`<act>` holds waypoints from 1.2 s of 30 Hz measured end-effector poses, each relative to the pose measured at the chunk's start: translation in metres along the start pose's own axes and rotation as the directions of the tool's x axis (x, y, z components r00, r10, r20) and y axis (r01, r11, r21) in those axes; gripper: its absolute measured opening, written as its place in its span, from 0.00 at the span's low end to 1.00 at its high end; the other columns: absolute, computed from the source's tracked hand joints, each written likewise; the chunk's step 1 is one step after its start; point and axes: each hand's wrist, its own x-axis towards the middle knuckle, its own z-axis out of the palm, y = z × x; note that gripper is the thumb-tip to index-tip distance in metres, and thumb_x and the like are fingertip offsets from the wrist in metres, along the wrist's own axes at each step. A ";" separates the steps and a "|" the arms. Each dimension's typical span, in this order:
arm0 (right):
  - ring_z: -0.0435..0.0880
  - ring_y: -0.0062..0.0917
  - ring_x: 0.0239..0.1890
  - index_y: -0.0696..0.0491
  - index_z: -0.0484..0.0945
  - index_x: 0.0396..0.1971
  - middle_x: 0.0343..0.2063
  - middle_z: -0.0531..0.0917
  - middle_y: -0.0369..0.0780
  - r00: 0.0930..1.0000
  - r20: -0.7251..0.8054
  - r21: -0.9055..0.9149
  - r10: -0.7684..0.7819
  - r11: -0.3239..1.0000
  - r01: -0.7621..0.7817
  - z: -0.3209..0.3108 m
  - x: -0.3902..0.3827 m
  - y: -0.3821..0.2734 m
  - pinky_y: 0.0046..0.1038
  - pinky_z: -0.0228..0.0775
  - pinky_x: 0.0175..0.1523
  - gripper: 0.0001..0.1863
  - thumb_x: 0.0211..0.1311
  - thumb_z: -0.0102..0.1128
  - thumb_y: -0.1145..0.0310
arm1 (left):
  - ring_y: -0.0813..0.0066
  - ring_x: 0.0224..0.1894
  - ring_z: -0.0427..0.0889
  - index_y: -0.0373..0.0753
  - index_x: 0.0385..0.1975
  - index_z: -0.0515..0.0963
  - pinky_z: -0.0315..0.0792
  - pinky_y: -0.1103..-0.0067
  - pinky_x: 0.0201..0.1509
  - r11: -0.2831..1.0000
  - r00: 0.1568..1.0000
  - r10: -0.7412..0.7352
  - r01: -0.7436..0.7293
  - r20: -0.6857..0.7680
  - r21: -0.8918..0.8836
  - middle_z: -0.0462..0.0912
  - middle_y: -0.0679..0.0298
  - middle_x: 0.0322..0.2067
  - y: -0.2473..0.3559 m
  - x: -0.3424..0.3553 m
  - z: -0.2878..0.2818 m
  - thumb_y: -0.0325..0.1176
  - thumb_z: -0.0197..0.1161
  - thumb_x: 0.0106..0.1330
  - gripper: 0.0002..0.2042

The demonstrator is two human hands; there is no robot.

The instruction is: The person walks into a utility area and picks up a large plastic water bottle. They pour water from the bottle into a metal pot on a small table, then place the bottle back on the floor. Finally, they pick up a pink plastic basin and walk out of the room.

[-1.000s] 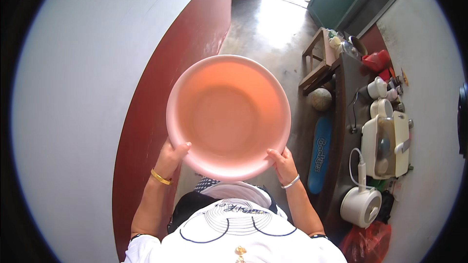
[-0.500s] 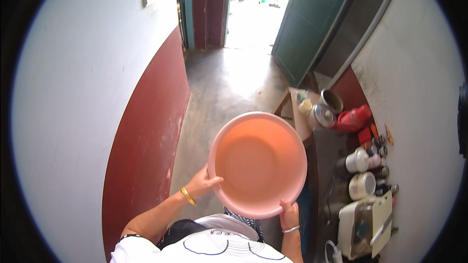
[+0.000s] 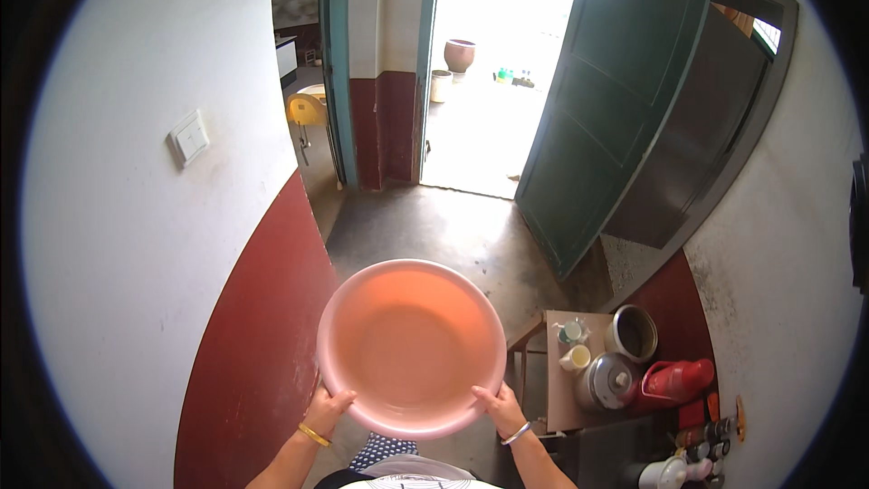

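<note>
Between my hands is a wide pink plastic basin [image 3: 407, 353], held out in front of my waist over the floor. Its inside faces up and I see nothing solid in it; whether it holds water I cannot make out. My left hand [image 3: 324, 409] grips the near-left rim, thumb over the edge, with a gold bangle at the wrist. On the near-right rim, my right hand [image 3: 502, 409] closes the same way, a silver bangle below it. The fingers under the rim are hidden by the basin.
A small table [image 3: 563, 389] on the right carries cups, a lidded metal pot [image 3: 606, 380], an open pot [image 3: 631, 333] and a red thermos [image 3: 677, 381]. Ahead, a green door [image 3: 615, 81] stands ajar beside a bright doorway. A red-and-white wall [image 3: 258, 335] runs along my left.
The doorway, table and pots appear nearer and lower in view as I move forward and my view lifts. The basin has shifted left and down in view, still in both hands.
</note>
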 end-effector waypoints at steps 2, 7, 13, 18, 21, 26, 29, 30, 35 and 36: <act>0.78 0.20 0.45 0.61 0.70 0.52 0.44 0.79 0.39 0.998 0.012 -0.040 0.058 0.998 -0.057 0.021 0.056 -0.018 0.22 0.71 0.51 0.23 0.61 0.64 0.67 | 0.75 0.39 0.77 0.29 0.49 0.69 0.73 0.79 0.44 0.994 0.997 0.039 -0.046 -0.069 -0.095 0.76 0.61 0.37 0.013 0.054 -0.010 0.24 0.58 0.56 0.19; 0.79 0.20 0.41 0.60 0.70 0.51 0.42 0.80 0.38 0.990 -0.050 -0.072 0.133 0.988 -0.137 0.057 0.195 -0.074 0.23 0.74 0.46 0.23 0.60 0.64 0.64 | 0.81 0.28 0.74 0.30 0.44 0.72 0.70 0.83 0.31 0.995 0.998 0.036 -0.041 -0.054 -0.093 0.78 0.63 0.33 0.084 0.205 -0.014 0.27 0.60 0.57 0.16; 0.79 0.22 0.43 0.62 0.71 0.51 0.43 0.80 0.40 0.991 -0.110 0.076 -0.070 0.994 0.079 0.046 0.344 -0.132 0.24 0.72 0.49 0.20 0.61 0.61 0.69 | 0.82 0.29 0.73 0.33 0.46 0.71 0.69 0.83 0.33 0.984 0.984 0.121 -0.136 0.129 0.114 0.76 0.67 0.31 0.176 0.378 0.026 0.29 0.61 0.57 0.17; 0.79 0.22 0.45 0.60 0.69 0.52 0.44 0.80 0.40 0.987 -0.125 0.092 -0.104 0.989 0.116 0.031 0.487 -0.166 0.25 0.73 0.50 0.21 0.61 0.61 0.70 | 0.81 0.33 0.74 0.32 0.48 0.69 0.71 0.82 0.38 0.976 0.971 0.194 -0.206 0.138 0.075 0.75 0.66 0.35 0.211 0.516 0.054 0.28 0.61 0.57 0.19; 0.80 0.21 0.43 0.58 0.70 0.53 0.43 0.80 0.38 0.997 -0.040 0.067 -0.067 0.995 0.069 0.030 0.585 -0.195 0.25 0.74 0.47 0.21 0.61 0.61 0.69 | 0.79 0.33 0.75 0.31 0.44 0.72 0.72 0.81 0.38 0.978 0.980 0.199 -0.200 0.030 0.050 0.76 0.65 0.34 0.237 0.589 0.067 0.28 0.60 0.57 0.16; 0.80 0.18 0.42 0.58 0.70 0.52 0.43 0.80 0.37 0.980 0.162 -0.077 0.113 0.992 -0.102 0.075 0.750 -0.263 0.22 0.75 0.44 0.21 0.63 0.60 0.66 | 0.74 0.41 0.76 0.29 0.49 0.69 0.72 0.78 0.49 0.995 0.973 0.092 -0.098 -0.212 -0.021 0.76 0.60 0.40 0.284 0.694 0.041 0.28 0.60 0.56 0.20; 0.80 0.19 0.41 0.58 0.70 0.53 0.43 0.80 0.37 0.926 0.328 -0.128 0.189 0.980 -0.155 0.123 0.842 -0.277 0.23 0.75 0.44 0.21 0.64 0.60 0.65 | 0.69 0.48 0.75 0.28 0.55 0.65 0.69 0.75 0.55 0.975 0.905 0.218 -0.216 -0.365 0.046 0.75 0.57 0.46 0.318 0.740 0.016 0.28 0.58 0.55 0.25; 0.81 0.21 0.41 0.58 0.70 0.52 0.43 0.81 0.38 0.898 0.358 -0.179 0.256 0.963 -0.203 0.141 0.871 -0.277 0.25 0.76 0.45 0.20 0.65 0.59 0.63 | 0.68 0.49 0.75 0.28 0.55 0.66 0.68 0.75 0.57 0.950 0.843 0.310 -0.291 -0.439 0.112 0.75 0.57 0.47 0.323 0.755 0.006 0.28 0.58 0.55 0.25; 0.83 0.28 0.43 0.62 0.70 0.51 0.43 0.80 0.43 0.741 0.469 -0.187 0.480 0.874 -0.447 0.219 0.995 -0.272 0.32 0.79 0.48 0.19 0.67 0.55 0.64 | 0.63 0.48 0.77 0.30 0.52 0.69 0.70 0.73 0.54 0.909 0.711 0.411 -0.271 -0.570 0.318 0.78 0.52 0.46 0.384 0.847 -0.045 0.29 0.58 0.55 0.23; 0.83 0.28 0.43 0.62 0.70 0.51 0.43 0.80 0.43 0.717 0.467 -0.185 0.517 0.850 -0.493 0.235 1.016 -0.267 0.32 0.79 0.49 0.19 0.67 0.54 0.64 | 0.63 0.47 0.78 0.30 0.50 0.70 0.71 0.72 0.52 0.894 0.680 0.441 -0.278 -0.585 0.351 0.79 0.52 0.44 0.391 0.871 -0.060 0.30 0.58 0.55 0.21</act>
